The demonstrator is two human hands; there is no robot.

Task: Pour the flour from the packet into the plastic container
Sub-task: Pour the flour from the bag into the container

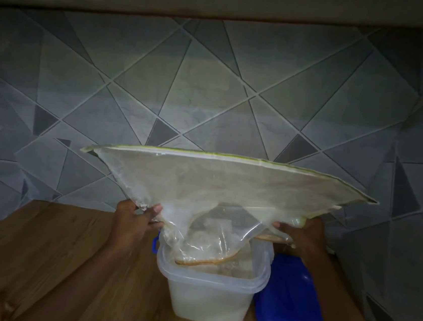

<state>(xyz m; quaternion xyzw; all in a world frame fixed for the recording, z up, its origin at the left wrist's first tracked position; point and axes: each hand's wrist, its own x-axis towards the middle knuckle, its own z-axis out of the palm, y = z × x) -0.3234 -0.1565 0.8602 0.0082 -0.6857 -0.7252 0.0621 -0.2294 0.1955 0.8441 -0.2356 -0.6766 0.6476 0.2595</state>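
A clear plastic flour packet point(218, 185) is held upside down, its sealed bottom edge up and spread wide. Its open mouth hangs into a translucent square plastic container point(205, 299) on the wooden counter. White flour fills the lower part of the container. My left hand point(135, 220) pinches the packet's left side just above the container's left rim. My right hand point(304, 237) grips the packet's right side above the container's right rim. The packet looks nearly empty, with flour dust clinging to its walls.
A blue lid point(292, 301) lies on the wooden counter point(48, 260) right of the container, touching it. A blue clip point(154, 243) shows at the container's left rim. A grey tiled wall point(213, 86) stands behind, with a shelf edge point(222, 6) overhead.
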